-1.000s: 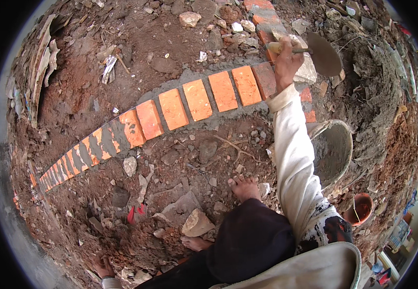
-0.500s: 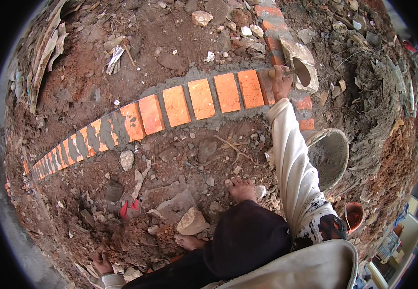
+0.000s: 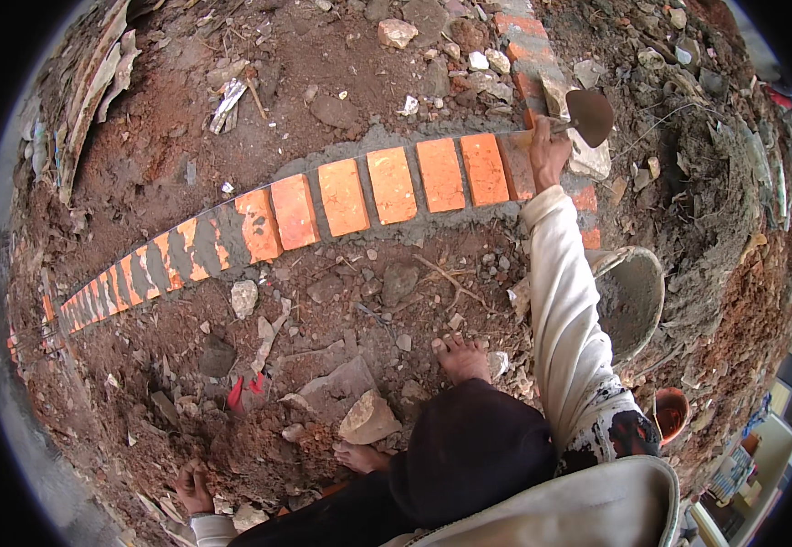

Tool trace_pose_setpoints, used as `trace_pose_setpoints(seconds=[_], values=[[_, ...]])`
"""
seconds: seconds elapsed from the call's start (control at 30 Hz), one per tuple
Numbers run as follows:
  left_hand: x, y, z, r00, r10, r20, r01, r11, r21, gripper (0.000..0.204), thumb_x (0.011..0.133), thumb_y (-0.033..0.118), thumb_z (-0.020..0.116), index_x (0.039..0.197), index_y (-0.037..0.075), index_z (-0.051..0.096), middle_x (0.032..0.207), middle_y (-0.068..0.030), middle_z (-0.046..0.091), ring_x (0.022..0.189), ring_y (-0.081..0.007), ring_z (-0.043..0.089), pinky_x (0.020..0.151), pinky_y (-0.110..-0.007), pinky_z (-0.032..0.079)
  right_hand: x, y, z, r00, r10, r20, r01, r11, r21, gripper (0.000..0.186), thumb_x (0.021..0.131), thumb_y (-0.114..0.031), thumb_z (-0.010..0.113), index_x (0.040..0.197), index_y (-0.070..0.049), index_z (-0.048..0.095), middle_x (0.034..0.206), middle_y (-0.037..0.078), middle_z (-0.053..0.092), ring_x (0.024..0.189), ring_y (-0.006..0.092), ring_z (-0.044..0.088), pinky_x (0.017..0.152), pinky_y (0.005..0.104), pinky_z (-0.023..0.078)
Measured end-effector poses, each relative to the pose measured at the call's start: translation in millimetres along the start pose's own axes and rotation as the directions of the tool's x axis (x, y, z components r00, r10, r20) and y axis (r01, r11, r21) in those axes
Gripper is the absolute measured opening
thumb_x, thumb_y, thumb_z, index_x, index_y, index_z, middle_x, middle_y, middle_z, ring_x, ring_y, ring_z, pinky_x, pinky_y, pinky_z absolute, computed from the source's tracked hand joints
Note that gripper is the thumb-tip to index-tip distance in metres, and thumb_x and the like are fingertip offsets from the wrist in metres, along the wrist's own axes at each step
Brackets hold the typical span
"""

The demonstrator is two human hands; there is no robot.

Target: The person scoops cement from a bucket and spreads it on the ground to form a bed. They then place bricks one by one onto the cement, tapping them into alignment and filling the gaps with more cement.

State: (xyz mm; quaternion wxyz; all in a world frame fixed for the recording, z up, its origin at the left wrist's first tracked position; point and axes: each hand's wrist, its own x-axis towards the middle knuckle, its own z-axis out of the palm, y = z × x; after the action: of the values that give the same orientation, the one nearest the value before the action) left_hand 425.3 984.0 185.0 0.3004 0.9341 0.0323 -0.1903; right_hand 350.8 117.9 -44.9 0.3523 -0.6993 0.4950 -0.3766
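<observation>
The right hand (image 3: 551, 162) is clamped around the handle of a trowel (image 3: 592, 118), whose dark blade shows over a pale stone block (image 3: 591, 157). This block lies beside the crossing brick course (image 3: 525, 50), right at the corner. Below the fingers is the end of the brick row (image 3: 391, 185), which runs leftward in a bed of grey mortar (image 3: 432, 219): 5 clean orange bricks stand with gaps between them, 1 darker brick sits at the right end, and those farther left are smeared with mortar.

The left hand (image 3: 194, 490) is low at the left, against the rubble; its fingers look bent, but I cannot tell whether they grip anything.

A bucket (image 3: 649, 290) of grey mix stands just beside the right sleeve (image 3: 562, 273), which hides part of it. A small orange pail (image 3: 673, 415) is lower right. 2 bare feet, a large stone (image 3: 369, 418) and red scraps (image 3: 236, 394) take up the dirt below the row.
</observation>
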Motion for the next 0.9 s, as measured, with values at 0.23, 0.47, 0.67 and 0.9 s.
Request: trace_pose_setpoints(seconds=[0.23, 0.47, 0.67, 0.9], values=[[-27, -29, -23, 0.995, -0.084, -0.049, 0.083, 0.996, -0.008, 0.019, 0.095, 0.021, 0.061, 0.100, 0.002, 0.063, 0.074, 0.0011, 0.056, 0.064, -0.0070, 0.047, 0.057, -0.024, 0.039, -1, -100, -4, 0.961, -0.232, -0.150, 0.276, 0.816, 0.508, 0.015, 0.092, -0.007, 0.055, 0.096, 0.004, 0.065, 0.103, 0.011, 0.067, 0.083, 0.0150, 0.065, 0.068, 0.0240, 0.054], [-15, -5, -19, 0.999, -0.038, -0.020, 0.038, 0.999, -0.007, 0.021, 0.096, 0.024, 0.058, 0.095, 0.003, 0.063, 0.067, 0.0022, 0.052, 0.059, -0.0066, 0.046, 0.053, -0.024, 0.038, -7, -20, 20, 0.959, 0.127, 0.255, -0.234, 0.862, 0.449, 0.016, 0.092, -0.009, 0.054, 0.089, 0.002, 0.065, 0.093, 0.010, 0.065, 0.081, 0.0216, 0.068, 0.059, 0.0298, 0.059], [-27, -23, -28, 0.999, -0.026, 0.038, 0.027, 1.000, -0.016, 0.022, 0.097, 0.024, 0.058, 0.098, 0.002, 0.062, 0.067, 0.0011, 0.052, 0.059, -0.0062, 0.045, 0.052, -0.022, 0.037, 2, -110, -13, 0.974, -0.207, -0.088, 0.224, 0.849, 0.479, 0.025, 0.097, -0.019, 0.054, 0.104, 0.003, 0.060, 0.109, 0.014, 0.063, 0.090, 0.0199, 0.065, 0.072, 0.0295, 0.057], [-17, -8, -25, 0.997, -0.056, 0.048, 0.057, 0.998, -0.009, 0.018, 0.097, 0.019, 0.058, 0.100, 0.002, 0.063, 0.066, 0.0020, 0.051, 0.058, -0.0047, 0.043, 0.052, -0.022, 0.037, 1, -21, 5, 0.964, 0.210, 0.163, -0.260, 0.874, 0.411, 0.033, 0.097, -0.022, 0.050, 0.091, 0.008, 0.063, 0.090, 0.015, 0.067, 0.075, 0.0244, 0.068, 0.055, 0.0296, 0.060]])
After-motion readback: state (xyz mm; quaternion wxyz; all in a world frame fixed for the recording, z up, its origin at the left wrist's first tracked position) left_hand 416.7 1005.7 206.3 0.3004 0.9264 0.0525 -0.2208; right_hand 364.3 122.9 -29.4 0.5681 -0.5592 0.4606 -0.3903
